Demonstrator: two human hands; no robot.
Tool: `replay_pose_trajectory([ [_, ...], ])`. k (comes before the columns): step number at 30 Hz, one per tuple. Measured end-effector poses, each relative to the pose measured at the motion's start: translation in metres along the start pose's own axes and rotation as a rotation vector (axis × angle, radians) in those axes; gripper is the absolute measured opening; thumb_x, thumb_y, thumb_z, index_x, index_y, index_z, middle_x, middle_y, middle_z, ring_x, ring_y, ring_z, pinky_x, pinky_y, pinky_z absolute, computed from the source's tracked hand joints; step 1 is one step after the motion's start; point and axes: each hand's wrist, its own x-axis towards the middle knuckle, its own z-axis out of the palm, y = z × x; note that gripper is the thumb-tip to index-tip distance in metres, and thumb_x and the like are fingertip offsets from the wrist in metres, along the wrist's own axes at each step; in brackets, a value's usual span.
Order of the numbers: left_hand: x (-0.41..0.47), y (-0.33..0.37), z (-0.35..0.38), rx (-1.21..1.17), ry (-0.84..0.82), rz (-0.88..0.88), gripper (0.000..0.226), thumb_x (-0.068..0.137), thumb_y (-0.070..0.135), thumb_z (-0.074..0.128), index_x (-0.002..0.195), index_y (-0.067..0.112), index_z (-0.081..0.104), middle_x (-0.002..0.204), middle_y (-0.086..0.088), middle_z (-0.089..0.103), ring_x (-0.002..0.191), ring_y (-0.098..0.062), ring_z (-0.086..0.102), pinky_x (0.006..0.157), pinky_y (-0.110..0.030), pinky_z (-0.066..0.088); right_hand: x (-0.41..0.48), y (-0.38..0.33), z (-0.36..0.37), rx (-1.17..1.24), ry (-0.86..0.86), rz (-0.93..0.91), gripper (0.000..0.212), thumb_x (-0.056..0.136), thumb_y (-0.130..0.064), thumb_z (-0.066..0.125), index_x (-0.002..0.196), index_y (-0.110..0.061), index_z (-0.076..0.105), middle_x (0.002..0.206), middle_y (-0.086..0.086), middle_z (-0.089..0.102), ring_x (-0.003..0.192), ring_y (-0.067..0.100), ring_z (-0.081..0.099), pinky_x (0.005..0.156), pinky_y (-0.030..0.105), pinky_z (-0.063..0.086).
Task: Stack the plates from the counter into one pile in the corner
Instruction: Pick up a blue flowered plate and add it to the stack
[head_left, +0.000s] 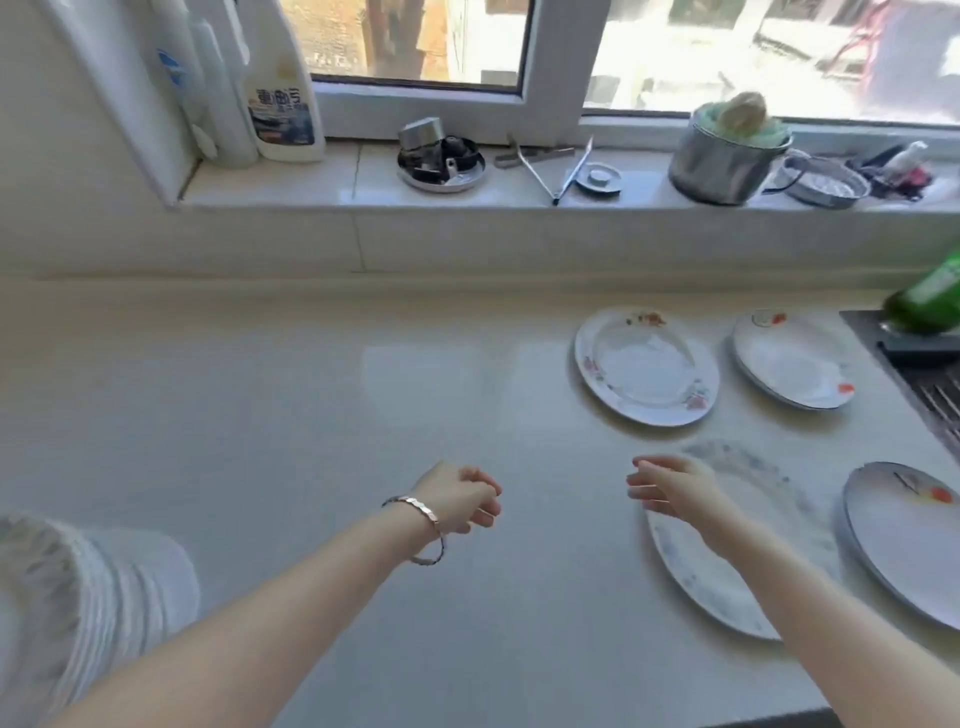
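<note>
- Head view. Nearest the lens: two bare forearms reaching out over the tabltop (260, 395); a bracelet (421, 514) sits on the left wrist.
- Left hand (460, 499): fingers loosely curled, holding nothing, above bare tabletop, well apart from every plate.
- Right hand (670, 491): fingers apart, empty, over the far-left rim of the speckled plate (727, 582). Contact with the rim: cannot tell.
- Landmark is the speckled plate. Floral plate (647, 366) lies beyond it; red-dot plate (792, 358) beyond and to its right, near the sink (930, 384); grey-rimmed plate (904, 535) just beside it on the right. All four lie flat, separate, not stacked.
- Handling, as judgement: glazed ceramic, stiff, fairly heavy, slick, chips if dropped or set down hard.
- Best hold: fingers under the raised rim, thumb on top; lower each onto the pile gently.
</note>
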Motion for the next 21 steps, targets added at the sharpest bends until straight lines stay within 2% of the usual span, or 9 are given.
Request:
replay_pose_trajectory([
  [3,0.026,0.011,0.033,-0.007,0.020,-0.066,0.022,0.090,0.008,0.043,0.074,0.020,0.053,0.072,0.004,0.061,0.064,-0.008,0.059,0.057,-0.020,0.039,0.047,0.007,-0.046,0.118,0.160,0.081,0.016,0.094,-0.006,0.046,0.100,0.004,0.056,0.100,0.023,0.062,0.085,0.034,0.060,0.078,0.032,0.049],
  [5,0.040,0.018,0.049,-0.027,0.049,-0.100,0.023,0.090,0.007,0.043,0.074,0.018,0.054,0.072,0.002,0.061,0.064,-0.009,0.059,0.057,-0.020,0.039,0.083,0.007,-0.072,0.101,0.236,0.121,0.020,0.092,-0.008,0.046,0.098,0.006,0.059,0.083,0.013,0.059,0.084,0.033,0.057,0.081,0.034,0.048],
  [7,0.050,0.023,0.058,-0.052,0.087,-0.122,0.023,0.091,0.007,0.043,0.075,0.017,0.055,0.073,0.000,0.062,0.065,-0.010,0.059,0.058,-0.021,0.039,0.111,0.001,-0.090,0.021,0.279,0.177,0.017,0.092,-0.015,0.048,0.084,-0.004,0.057,0.067,0.003,0.044,0.079,0.025,0.049,0.075,0.032,0.044],
  [9,0.056,0.027,0.064,-0.071,0.123,-0.141,0.023,0.091,0.007,0.043,0.075,0.017,0.055,0.074,-0.001,0.063,0.065,-0.012,0.059,0.059,-0.022,0.040,0.137,-0.004,-0.099,-0.010,0.320,0.207,0.028,0.091,-0.024,0.050,0.067,-0.010,0.046,0.066,0.006,0.043,0.064,0.023,0.045,0.056,0.025,0.038],
  [11,0.061,0.031,0.069,-0.090,0.152,-0.161,0.024,0.091,0.005,0.042,0.075,0.016,0.056,0.075,-0.002,0.063,0.066,-0.013,0.060,0.060,-0.023,0.040,0.159,-0.006,-0.103,0.036,0.315,0.226,0.028,0.087,-0.028,0.057,0.076,-0.003,0.056,0.075,0.014,0.054,0.059,0.024,0.049,0.050,0.026,0.037],
  [13,0.065,0.036,0.071,-0.106,0.169,-0.184,0.024,0.091,0.004,0.042,0.076,0.015,0.057,0.075,-0.003,0.064,0.067,-0.014,0.060,0.060,-0.023,0.041,0.174,-0.005,-0.101,0.212,0.282,0.253,0.020,0.083,-0.021,0.063,0.085,-0.002,0.060,0.085,0.014,0.060,0.059,0.022,0.054,0.051,0.030,0.048],
  [16,0.070,0.044,0.073,-0.135,0.191,-0.222,0.024,0.091,0.004,0.042,0.076,0.014,0.057,0.075,-0.003,0.064,0.066,-0.013,0.060,0.058,-0.023,0.041,0.185,0.002,-0.103,0.374,0.212,0.240,0.008,0.084,-0.005,0.062,0.078,-0.005,0.057,0.102,0.017,0.064,0.051,0.014,0.060,0.040,0.020,0.053],
  [18,0.073,0.049,0.074,-0.174,0.203,-0.237,0.025,0.092,0.004,0.042,0.075,0.014,0.057,0.074,-0.004,0.064,0.066,-0.013,0.060,0.058,-0.023,0.042,0.183,0.003,-0.107,0.486,0.164,0.202,0.017,0.087,-0.002,0.058,0.073,-0.008,0.051,0.099,0.016,0.062,0.043,0.011,0.063,0.036,0.018,0.050],
  [21,0.078,0.057,0.078,-0.306,0.229,-0.260,0.019,0.093,0.008,0.045,0.079,0.012,0.057,0.077,-0.006,0.065,0.062,-0.012,0.064,0.062,-0.024,0.046,0.170,-0.004,-0.113,0.564,0.083,0.130,0.017,0.088,0.001,0.055,0.075,-0.008,0.048,0.085,0.014,0.063,0.054,0.015,0.066,0.046,0.020,0.055],
])
